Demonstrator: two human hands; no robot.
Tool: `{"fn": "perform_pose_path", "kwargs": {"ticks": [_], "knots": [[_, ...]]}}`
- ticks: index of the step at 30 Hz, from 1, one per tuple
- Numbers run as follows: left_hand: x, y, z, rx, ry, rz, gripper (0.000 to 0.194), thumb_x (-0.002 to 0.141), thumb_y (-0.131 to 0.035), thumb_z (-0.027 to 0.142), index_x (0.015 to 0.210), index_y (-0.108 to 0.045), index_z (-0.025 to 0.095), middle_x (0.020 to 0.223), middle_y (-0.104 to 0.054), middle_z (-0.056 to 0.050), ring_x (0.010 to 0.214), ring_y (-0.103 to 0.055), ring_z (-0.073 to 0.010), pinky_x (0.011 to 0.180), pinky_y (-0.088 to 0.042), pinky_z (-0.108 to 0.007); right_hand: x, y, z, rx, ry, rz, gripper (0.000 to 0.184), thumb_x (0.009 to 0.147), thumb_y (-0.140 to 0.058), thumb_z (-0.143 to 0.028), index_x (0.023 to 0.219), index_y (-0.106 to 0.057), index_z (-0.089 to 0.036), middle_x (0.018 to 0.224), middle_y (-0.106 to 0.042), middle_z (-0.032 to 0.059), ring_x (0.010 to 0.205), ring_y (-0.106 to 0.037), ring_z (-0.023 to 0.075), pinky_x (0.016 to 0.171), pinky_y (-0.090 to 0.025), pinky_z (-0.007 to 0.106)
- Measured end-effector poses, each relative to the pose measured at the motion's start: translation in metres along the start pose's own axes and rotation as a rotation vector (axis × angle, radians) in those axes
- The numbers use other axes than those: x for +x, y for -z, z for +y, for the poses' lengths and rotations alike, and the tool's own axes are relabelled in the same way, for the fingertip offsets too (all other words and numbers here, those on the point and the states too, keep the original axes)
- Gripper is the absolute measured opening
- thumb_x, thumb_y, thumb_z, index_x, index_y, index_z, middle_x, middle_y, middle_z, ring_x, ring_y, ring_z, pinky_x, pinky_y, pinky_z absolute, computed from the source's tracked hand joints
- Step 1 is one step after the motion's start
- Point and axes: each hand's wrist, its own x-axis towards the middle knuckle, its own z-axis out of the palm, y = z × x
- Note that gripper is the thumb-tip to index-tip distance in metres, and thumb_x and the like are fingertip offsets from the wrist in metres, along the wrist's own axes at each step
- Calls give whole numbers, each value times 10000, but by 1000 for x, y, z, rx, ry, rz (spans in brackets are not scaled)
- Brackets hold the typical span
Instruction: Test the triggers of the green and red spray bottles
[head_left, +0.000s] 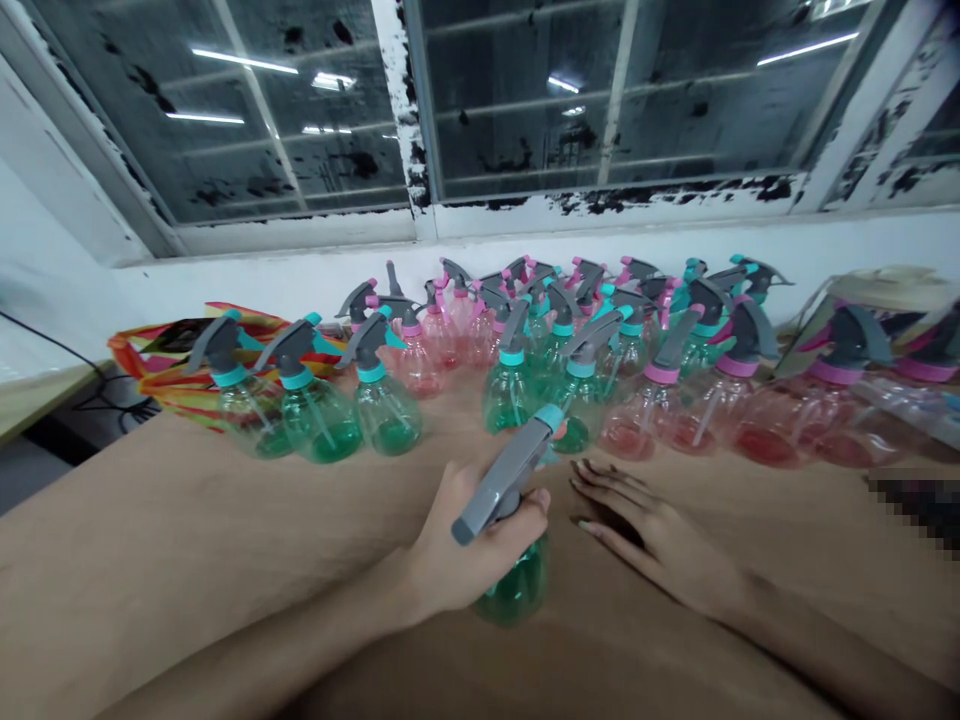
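Note:
My left hand (472, 550) is wrapped round the neck of a green spray bottle (517, 590) near the front of the table. Its grey trigger head sticks up above my fingers, and the teal nozzle points away to the right. Part of the bottle is hidden behind my hand. My right hand (660, 540) rests to the right of it, fingers stretched out over the tabletop and holding nothing. Just beyond both hands stands a green spray bottle (510, 395) with a teal collar, and a pink spray bottle (634, 425) with a pink collar is to its right.
Several more green spray bottles (319, 425) stand at the left, before an orange and yellow bag (176, 400). Pink spray bottles (772, 425) line the right side of the wooden table (225, 570). A pale bag (885, 290) sits at the back right, below the windows (525, 110).

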Motion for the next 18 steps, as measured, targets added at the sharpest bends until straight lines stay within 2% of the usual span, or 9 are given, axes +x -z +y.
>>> {"fn": "perform_pose_path", "kwargs": {"ticks": [3, 6, 11, 16, 18], "knots": [[0, -2, -4, -21, 27, -2, 332, 770, -494, 192, 1078, -612, 224, 620, -598, 34, 452, -496, -116, 464, -442, -231, 1, 1, -1, -13, -7, -26, 465, 895, -442, -397, 1323, -437, -213, 1377, -453, 55, 1293, -354, 226, 1057, -339, 455], [-1, -4, -6, -39, 6, 11, 354, 786, -486, 184, 1125, -587, 211, 711, -625, 16, 501, -528, -116, 508, -463, -240, 1, 2, -1, -9, -14, -34, 469, 894, -443, -396, 1323, -436, -206, 1378, -452, 54, 1292, -355, 222, 1065, -327, 450], [-1, -4, -10, -69, 13, -35, 363, 826, -493, 203, 1186, -524, 228, 678, -600, 34, 524, -546, -114, 603, -488, -268, 2, 2, 0, -17, -11, -51, 473, 899, -432, -401, 1325, -433, -197, 1386, -440, 61, 1297, -347, 222, 1071, -314, 453], [1, -2, -14, -63, -18, -22, 294, 810, -560, 256, 1100, -512, 239, 765, -608, 1, 799, -622, -183, 681, -501, -274, 2, 2, -1, -6, -11, -34, 480, 892, -444, -403, 1329, -431, -204, 1373, -457, 61, 1293, -353, 229, 1064, -322, 458], [1, -2, -13, -66, -38, -32, 244, 806, -564, 247, 1045, -519, 236, 806, -610, -8, 803, -622, -177, 695, -507, -273, 2, 2, -1, 0, -11, -23, 477, 888, -454, -403, 1323, -439, -208, 1364, -467, 61, 1290, -358, 231, 1057, -331, 459]]}}
